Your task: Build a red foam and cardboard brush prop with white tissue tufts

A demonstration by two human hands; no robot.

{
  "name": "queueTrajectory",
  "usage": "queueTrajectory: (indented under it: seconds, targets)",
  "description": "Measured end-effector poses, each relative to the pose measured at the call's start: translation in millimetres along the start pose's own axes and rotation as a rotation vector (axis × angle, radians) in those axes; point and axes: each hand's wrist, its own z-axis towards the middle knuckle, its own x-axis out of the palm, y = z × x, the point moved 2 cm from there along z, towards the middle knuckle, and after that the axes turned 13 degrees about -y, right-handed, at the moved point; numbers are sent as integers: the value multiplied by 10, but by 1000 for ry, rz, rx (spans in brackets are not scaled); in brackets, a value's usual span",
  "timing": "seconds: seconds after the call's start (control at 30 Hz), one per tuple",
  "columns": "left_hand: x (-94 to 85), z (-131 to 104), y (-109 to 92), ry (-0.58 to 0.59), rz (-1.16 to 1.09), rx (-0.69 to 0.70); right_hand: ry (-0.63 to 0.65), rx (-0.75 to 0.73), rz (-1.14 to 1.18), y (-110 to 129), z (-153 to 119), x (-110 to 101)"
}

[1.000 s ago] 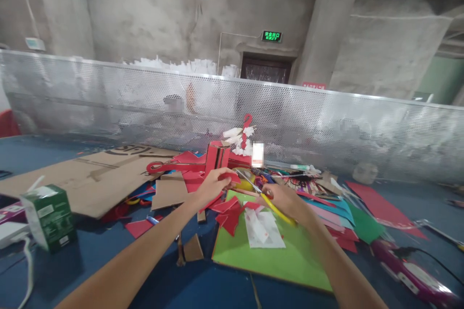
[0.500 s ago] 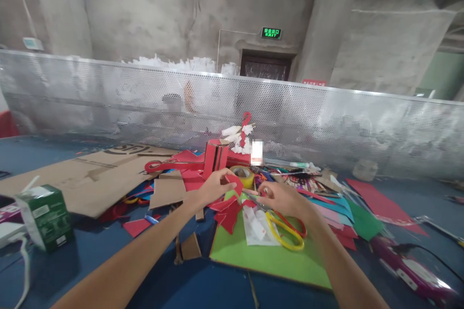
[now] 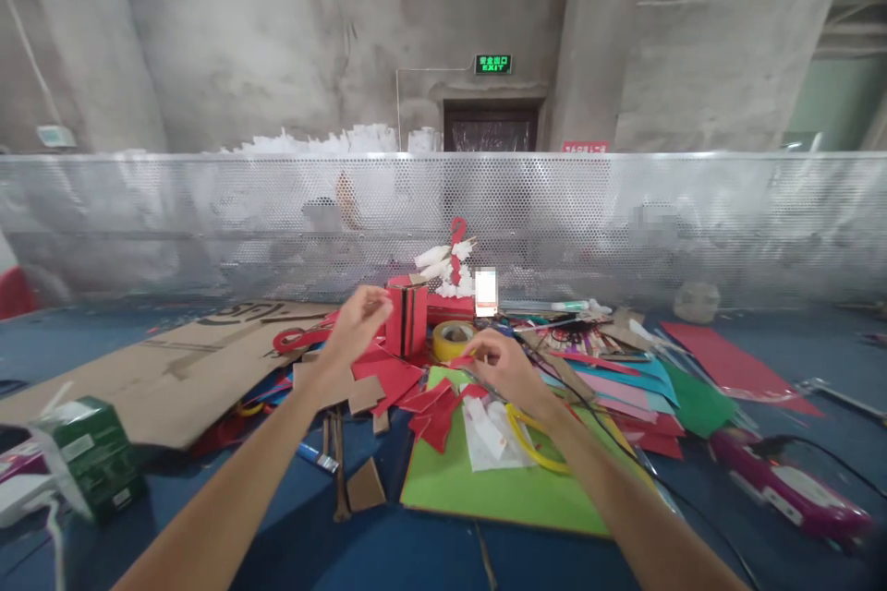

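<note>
Scissors [image 3: 514,430]: blades hidden from us. Left hand [image 3: 361,321]: now beside red box [image 3: 395,325], grip unclear. Right hand [image 3: 509,369]: pinching red scrap [image 3: 461,361].

The screen [image 3: 408,203] at twelve was shiny perforated metal; the red box [image 3: 397,328] looked like matt card; the purple casing [image 3: 790,491] at four, smooth glossy plastic.

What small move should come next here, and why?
Probably the left hand should steady the red box: it is right beside the box, while the right hand seems to pinch a small red piece and the yellow-handled scissors lie on the green board.
</note>
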Motion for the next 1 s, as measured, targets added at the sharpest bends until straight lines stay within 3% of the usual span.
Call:
queueTrajectory:
  seconds: [0.07, 0.17, 0.3, 0.43, 0.53, 0.67, 0.87, 1.0]
  targets:
    - [-221, 226, 185, -50, 162, 9, -47, -104, 36, 36, 10, -57]
    - [-323, 394, 458, 204, 509, 64, -81, -172, 79, 67, 11, -117]
    - [-157, 391, 695, 356, 607, 79, -100, -145, 154, 38, 12, -158]
    - [53, 347, 805, 444, 608, 92, -85, 10, 240, -5, 24, -179]
    - [67, 293, 812, 451, 590, 115, -93, 102, 265, 13, 41, -198]
    - [-81, 109, 716, 424, 599, 170, -141, 106, 268, 74, 73, -221]
    - [-188, -165, 429, 406, 706, 654, -175, 98, 281, 198, 56, -201]
    - [-103, -225, 337, 397, 740, 761, -93, 162, 361, 246, 8, -104]
